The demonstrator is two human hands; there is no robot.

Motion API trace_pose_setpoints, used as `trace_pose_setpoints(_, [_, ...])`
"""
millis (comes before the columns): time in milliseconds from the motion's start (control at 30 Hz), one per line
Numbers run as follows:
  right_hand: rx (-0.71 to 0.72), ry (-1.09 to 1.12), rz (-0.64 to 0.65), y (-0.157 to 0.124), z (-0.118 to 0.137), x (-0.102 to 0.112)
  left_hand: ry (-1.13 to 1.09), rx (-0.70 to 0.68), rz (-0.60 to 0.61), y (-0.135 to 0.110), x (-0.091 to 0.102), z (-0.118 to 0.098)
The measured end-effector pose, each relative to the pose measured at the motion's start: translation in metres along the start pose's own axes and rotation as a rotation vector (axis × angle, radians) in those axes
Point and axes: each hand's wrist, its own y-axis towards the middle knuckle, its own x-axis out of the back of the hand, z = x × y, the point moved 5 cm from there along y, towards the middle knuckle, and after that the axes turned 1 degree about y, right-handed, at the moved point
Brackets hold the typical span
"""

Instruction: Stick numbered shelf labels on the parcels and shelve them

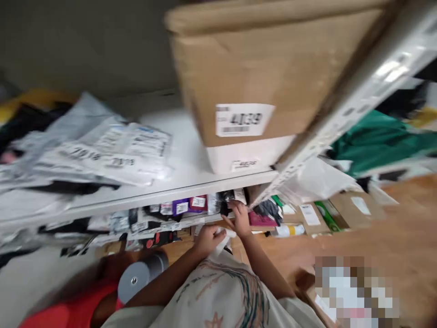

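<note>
My left hand (207,240) is closed around a white strip (220,246), perhaps rolled paper, in front of my shirt. Part of it sticks out as a small roll past my thumb; motion blur hides its details. Just to the right and a little higher, my right hand (240,218) reaches to the lower shelf's edge, its fingers stretched and thumb apart. Its fingertips are near a dark, shiny plastic-wrapped packet (225,197); whether they touch it I cannot tell. Beside that packet stand a red labelled packet (198,202) and a purple one (180,207).
Above my hands, a cardboard box (273,77) labelled 4039 and white labelled bags (112,152) sit on a white shelf (180,136). A metal upright (341,118) slants at right. Flat cartons (358,209) lie beyond it. A grey cylinder (134,280) and red garment (75,307) are lower left.
</note>
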Motion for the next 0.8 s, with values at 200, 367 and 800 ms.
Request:
trace_pose_setpoints(200, [0.063,-0.035,-0.067,-0.012,-0.01,-0.031,-0.032,0.06,-0.13,-0.021,0.024,0.009])
trace_pose_setpoints(367, [0.07,0.025,-0.049,0.021,-0.018,-0.048,-0.081,0.07,-0.202,-0.039,0.039,0.01])
trace_pose_setpoints(800, [0.064,-0.035,-0.109,0.03,0.001,-0.051,-0.3,0.168,-0.394,-0.078,0.06,0.048])
